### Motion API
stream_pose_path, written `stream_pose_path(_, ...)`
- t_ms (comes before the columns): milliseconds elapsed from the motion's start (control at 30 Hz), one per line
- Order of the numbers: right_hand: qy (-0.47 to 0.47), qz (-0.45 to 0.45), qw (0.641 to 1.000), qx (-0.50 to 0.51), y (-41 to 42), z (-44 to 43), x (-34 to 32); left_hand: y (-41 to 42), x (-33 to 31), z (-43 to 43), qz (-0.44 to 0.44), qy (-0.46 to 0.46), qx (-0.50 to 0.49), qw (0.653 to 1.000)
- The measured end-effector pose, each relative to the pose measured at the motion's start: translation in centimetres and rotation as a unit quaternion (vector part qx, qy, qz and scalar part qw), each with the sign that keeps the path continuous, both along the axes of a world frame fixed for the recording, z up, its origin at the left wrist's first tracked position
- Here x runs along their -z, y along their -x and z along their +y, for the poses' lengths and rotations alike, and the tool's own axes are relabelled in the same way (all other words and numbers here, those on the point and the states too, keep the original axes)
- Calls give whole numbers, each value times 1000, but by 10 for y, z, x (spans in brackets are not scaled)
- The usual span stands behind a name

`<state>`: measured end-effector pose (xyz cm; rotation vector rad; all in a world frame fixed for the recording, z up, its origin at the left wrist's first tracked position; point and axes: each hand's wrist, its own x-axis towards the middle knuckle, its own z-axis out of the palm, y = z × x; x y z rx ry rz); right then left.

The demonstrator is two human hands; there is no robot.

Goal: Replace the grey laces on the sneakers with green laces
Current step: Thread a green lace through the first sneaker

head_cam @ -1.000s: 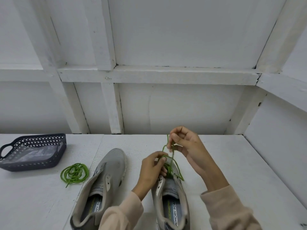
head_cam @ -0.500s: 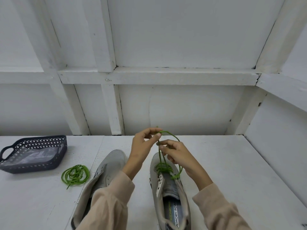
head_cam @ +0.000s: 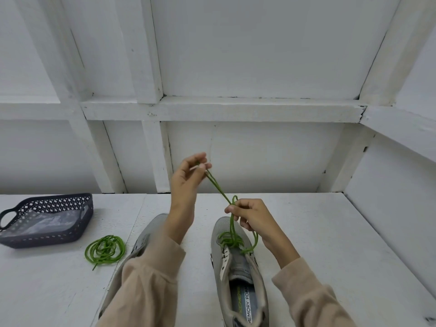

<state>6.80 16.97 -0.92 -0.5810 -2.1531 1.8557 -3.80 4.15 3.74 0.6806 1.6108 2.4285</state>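
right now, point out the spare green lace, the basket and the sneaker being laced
spare green lace (head_cam: 105, 248): head view, middle of the coil
basket (head_cam: 42, 239): head view, front wall
sneaker being laced (head_cam: 219, 228): head view, toe mesh

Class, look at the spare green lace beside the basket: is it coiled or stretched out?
Coiled: the spare green lace lies in loose overlapping loops, one end trailing.

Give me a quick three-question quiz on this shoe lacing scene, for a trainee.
1. True or false: the left hand pinches the green lace above the table.
2. The coiled spare lace lies: A in the basket; B on the table beside the basket; C inside a sneaker.
3. Which sneaker is getting the green lace?
Key: 1 true; 2 B; 3 the right sneaker, where the right hand grips the lace.
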Motion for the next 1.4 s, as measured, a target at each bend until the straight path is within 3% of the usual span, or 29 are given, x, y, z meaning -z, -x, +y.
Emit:
stream_pose_path(200,-10,-91,994,52,4,8,23,22,-22,-14,-1,-69,-65,996)
stream_pose_path(333,-260,-174,945,95,6,4,24,19,-13,-13,-21,-42,-47,998)
stream_pose_path(400,-300,-145,936,111,9,-4,14,14,-5,-10,-32,-33,-35,998)
stream_pose_path(567,-247,29,968,27,30,-24,-8,-2,5,1,-63,-29,21,997)
stream_pose_path(667,-257,62,964,8,40,-32,-9,-9,6,5,-71,-22,32,997)
stream_pose_path(800,-227,13,974,16,41,-25,0,-1,2,-2,-62,-31,9,998)
stream_pose_path(933,-300,-124,946,11,31,-7,17,18,-7,-16,-44,-64,-59,995)
stream_pose_path(1033,-292,-178,940,9,24,0,32,28,-12,-23,-33,-76,-89,993)
stream_pose_path(1267,-300,-201,932,2,20,3,42,25,-15,-23,3,-113,-133,985)
stream_pose_path(1400,-336,-189,923,-15,13,1,33,19,-19,-28,14,-79,-113,990)
